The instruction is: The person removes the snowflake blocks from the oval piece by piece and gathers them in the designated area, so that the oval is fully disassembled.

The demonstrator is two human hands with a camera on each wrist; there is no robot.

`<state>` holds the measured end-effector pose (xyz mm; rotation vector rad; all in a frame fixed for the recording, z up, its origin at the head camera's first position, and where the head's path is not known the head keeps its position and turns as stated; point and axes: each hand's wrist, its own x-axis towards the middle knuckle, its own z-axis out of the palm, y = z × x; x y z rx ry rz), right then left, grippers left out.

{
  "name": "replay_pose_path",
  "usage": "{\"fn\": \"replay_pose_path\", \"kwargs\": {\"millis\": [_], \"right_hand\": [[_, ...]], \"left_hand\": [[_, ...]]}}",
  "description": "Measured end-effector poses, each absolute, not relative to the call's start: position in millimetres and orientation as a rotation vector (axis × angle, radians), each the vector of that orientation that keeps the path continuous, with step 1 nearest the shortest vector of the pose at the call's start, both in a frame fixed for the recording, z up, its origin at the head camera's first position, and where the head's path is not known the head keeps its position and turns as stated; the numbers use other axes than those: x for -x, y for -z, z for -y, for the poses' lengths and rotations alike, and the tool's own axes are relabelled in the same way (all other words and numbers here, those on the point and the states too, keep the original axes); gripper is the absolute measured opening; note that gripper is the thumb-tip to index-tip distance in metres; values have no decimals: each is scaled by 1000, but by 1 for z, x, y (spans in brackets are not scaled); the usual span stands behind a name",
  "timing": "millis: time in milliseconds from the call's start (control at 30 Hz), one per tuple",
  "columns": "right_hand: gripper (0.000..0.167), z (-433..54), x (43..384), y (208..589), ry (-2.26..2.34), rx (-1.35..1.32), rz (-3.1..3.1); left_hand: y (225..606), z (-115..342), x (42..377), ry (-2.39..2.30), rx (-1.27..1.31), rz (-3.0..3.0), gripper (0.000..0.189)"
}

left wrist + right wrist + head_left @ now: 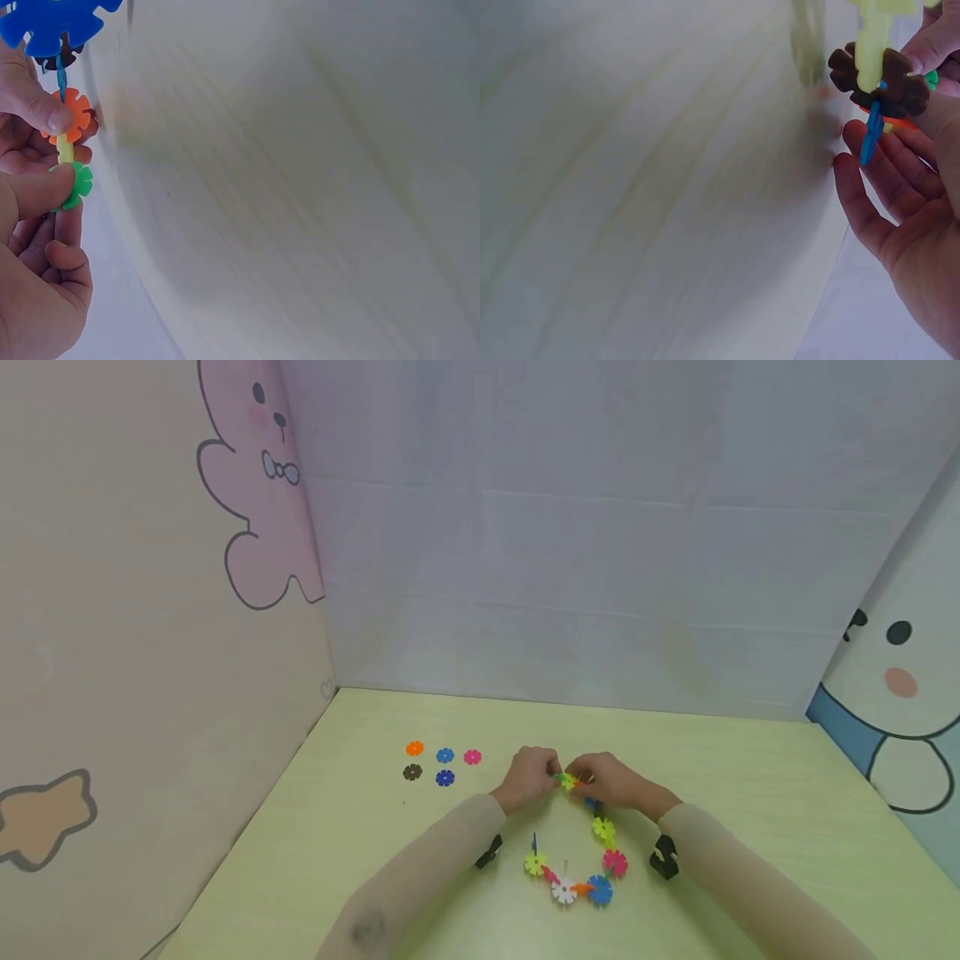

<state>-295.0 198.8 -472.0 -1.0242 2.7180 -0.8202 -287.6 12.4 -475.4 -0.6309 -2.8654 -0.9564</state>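
- One chain (pixel 615 862) of coloured slotted discs lies in an open curve on the yellow-green table (pixel 750 777); its far end sits between the left hand (pixel 529 777) and the right hand (pixel 609 779); its near end finishes in a dark blue disc (pixel 535 843) seen edge-on.
- Left thumb and finger pinch the green disc (pixel 81 184) by its face; the remaining fingers curl loosely below.
- Right thumb presses the orange disc (pixel 77 114) against the fingers behind it; the right wrist view shows other fingers spread apart beneath a light blue disc (pixel 871 135) and a brown disc (pixel 889 82); a yellow disc (pixel 65 148) bridges green and orange.
- Each disc looks thin, light and fairly stiff, probably plastic; smooth faces may slip a little under a fingertip, though the notched rims should give some bite; breakage seems unlikely, but a hard twist could strain a slot.
- As a whole, the chain likely behaves limply at its joints; lifting it by one end would probably sway the rest and might work a link loose; the better hold seems to be a flat pinch on the two discs either side of a joint.
- Five loose discs (pixel 445 756) lie flat, well apart from the chain, beyond the left forearm; picking one up probably calls for a fingertip at the rim.
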Motion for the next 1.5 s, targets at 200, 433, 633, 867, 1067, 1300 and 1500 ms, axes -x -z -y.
{"fn": "replay_pose_path", "kwargs": {"millis": [200,433,633,867,1067,1300,1500], "right_hand": [[26,-199,295,472,795,1033,-2746],[29,-200,292,471,777,987,-2750],[28,-198,291,470,763,955,-2758],[28,-198,292,471,763,895,-2769],[28,-197,292,473,759,881,-2771],[29,-196,292,473,774,894,-2758],[31,-197,296,473,767,941,-2754]], "left_hand": [[476,-11,286,939,661,2839,11],[477,0,286,1062,683,2822,13],[472,24,286,1219,626,2858,11],[461,56,287,1257,524,2900,17],[461,83,289,1308,521,2903,19],[465,110,289,1229,520,2938,18],[470,123,291,1218,498,3009,22]]}}
